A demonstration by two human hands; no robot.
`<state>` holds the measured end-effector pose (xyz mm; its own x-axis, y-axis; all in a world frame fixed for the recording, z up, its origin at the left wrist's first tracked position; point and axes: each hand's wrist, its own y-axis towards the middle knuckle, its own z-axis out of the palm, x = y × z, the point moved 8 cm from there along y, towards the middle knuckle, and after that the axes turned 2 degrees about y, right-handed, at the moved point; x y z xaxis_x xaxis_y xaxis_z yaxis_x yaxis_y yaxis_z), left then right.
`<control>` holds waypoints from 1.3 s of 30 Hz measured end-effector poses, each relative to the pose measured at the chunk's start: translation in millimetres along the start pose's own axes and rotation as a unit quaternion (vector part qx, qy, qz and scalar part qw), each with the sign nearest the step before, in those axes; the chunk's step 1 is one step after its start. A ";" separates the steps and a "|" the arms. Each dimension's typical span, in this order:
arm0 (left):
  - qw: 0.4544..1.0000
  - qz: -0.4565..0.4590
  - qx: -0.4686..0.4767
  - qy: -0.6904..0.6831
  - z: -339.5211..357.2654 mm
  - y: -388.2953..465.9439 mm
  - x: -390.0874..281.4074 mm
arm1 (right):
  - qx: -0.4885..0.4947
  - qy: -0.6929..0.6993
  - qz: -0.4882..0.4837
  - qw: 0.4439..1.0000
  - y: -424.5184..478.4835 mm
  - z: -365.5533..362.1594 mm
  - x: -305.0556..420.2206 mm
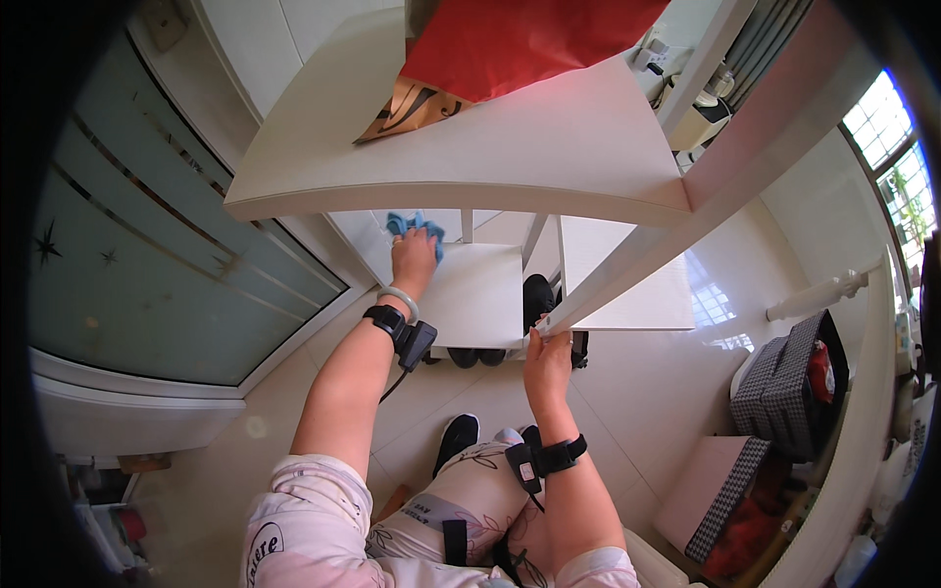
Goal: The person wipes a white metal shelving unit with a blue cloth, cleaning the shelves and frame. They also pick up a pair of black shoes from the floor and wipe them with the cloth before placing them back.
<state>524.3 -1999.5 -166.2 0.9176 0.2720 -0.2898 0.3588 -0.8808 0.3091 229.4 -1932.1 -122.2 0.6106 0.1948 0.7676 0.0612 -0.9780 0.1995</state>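
My left hand (413, 257) holds a crumpled blue cloth (416, 222) over the back left corner of a lower white shelf board (478, 294). Part of the cloth is hidden under my fingers. My right hand (550, 361) grips the lower end of a slanting white post (614, 283) near the front right corner of that board. Above both hands spreads a wider white top shelf (470, 162). On it stands a red paper bag (529, 44) with an orange-brown side.
Dark shoes (539, 298) sit beside and below the lower board. A second white panel (632, 287) lies to the right. At left is a frosted glass door (162, 242). Checked fabric storage boxes (779, 382) stand on the tiled floor at right, near a white rail (816, 294).
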 end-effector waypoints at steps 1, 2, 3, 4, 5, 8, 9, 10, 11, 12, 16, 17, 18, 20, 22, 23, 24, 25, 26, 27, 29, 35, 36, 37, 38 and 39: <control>1.000 0.027 0.007 -0.002 -0.1 -0.8 -9.3 | 0.001 0.009 0.000 1.000 -0.3 0.1 0.5; 0.998 0.054 0.014 -0.005 2.5 -2.3 -23.7 | 0.002 0.016 -0.005 1.000 -0.4 0.8 1.2; 0.996 0.081 0.022 -0.010 2.7 -6.1 -39.3 | 0.002 0.019 -0.010 1.000 -0.6 0.4 0.7; 0.996 0.043 0.075 0.012 20.6 -13.0 -36.1 | 0.003 0.023 -0.015 1.000 -0.8 -0.2 0.9; 0.996 0.023 0.087 0.004 22.8 -15.4 -32.7 | 0.006 0.016 -0.015 1.000 -1.2 0.3 1.1; 0.991 -0.020 0.118 -0.056 24.5 -17.6 -33.1 | 0.012 -0.001 0.001 1.000 0.6 -5.2 -1.1; 0.991 -0.023 0.107 -0.070 25.5 -17.6 -23.1 | 0.019 0.004 0.005 1.000 0.0 -4.5 3.4; 0.992 -0.024 0.094 -0.085 27.4 -15.6 -14.4 | 0.023 0.010 0.008 1.000 0.3 -3.9 7.2; 0.992 -0.025 0.080 -0.099 28.8 -17.2 -5.3 | 0.021 0.021 0.003 1.000 -0.6 -2.8 9.9; 0.983 -0.064 0.079 -0.156 27.0 -20.0 0.0 | 0.016 0.028 0.002 0.999 -0.4 -3.1 6.7; 0.965 -0.095 -0.005 -0.244 19.1 -47.1 17.3 | 0.001 0.026 -0.013 1.000 -0.3 -1.8 4.8; 0.959 -0.119 0.010 -0.255 22.7 -62.0 25.2 | 0.003 0.026 -0.032 0.999 0.0 0.0 7.5; 0.952 -0.140 0.029 -0.270 22.5 -75.4 20.3 | 0.000 0.023 -0.046 0.999 1.8 -1.3 4.7; 0.952 -0.143 0.017 -0.268 16.3 -105.5 17.3 | 0.001 0.024 -0.050 0.998 2.4 -1.1 6.2; 0.942 -0.171 0.034 -0.286 11.7 -133.1 11.8 | 0.000 0.027 -0.053 0.998 2.2 -1.6 3.7; 0.937 -0.185 0.042 -0.295 9.7 -145.2 8.3 | -0.001 0.028 -0.054 0.998 2.4 -1.8 2.0; 0.935 -0.195 0.031 -0.294 6.5 -156.6 7.7 | -0.011 0.021 -0.066 0.998 2.4 -3.4 5.7; 0.934 -0.204 0.013 -0.292 5.8 -168.2 10.0 | -0.005 0.029 -0.046 0.998 2.3 -2.3 6.5; 0.933 -0.212 -0.005 -0.290 5.5 -178.9 11.9 | 0.002 0.036 -0.026 0.999 1.6 -1.5 7.0; 0.932 -0.219 -0.021 -0.289 3.2 -185.9 10.3 | 0.007 0.042 -0.005 0.999 1.7 -1.1 5.2; 0.869 -0.303 -0.019 -0.391 14.1 -200.9 12.6 | 0.018 0.051 0.002 0.999 2.5 0.2 5.6; 0.438 -0.469 -0.002 -0.766 57.5 -209.7 -29.4 | 0.012 0.069 -0.069 0.995 5.7 0.7 3.4; 0.409 -0.463 0.035 -0.786 65.2 -209.7 -42.5 | 0.017 0.072 -0.073 0.995 6.0 2.0 5.2; 0.355 -0.518 0.085 -0.774 45.6 -207.7 -75.2 | 0.017 0.076 -0.067 0.995 7.2 -0.6 1.3; 0.267 -0.496 0.138 -0.814 62.0 -205.2 -98.4 | 0.016 0.081 -0.062 0.995 7.9 -3.7 -2.8; 0.178 -0.466 0.178 -0.848 69.7 -203.0 -112.0 | 0.022 0.092 -0.065 0.993 7.5 -2.1 4.0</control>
<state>336.8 -1878.2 -259.7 -0.9925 0.1214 -0.0158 -0.0900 -0.8103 -0.5791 230.6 -1938.5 -116.3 0.4416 0.3255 0.8361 0.1672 -0.9454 0.2798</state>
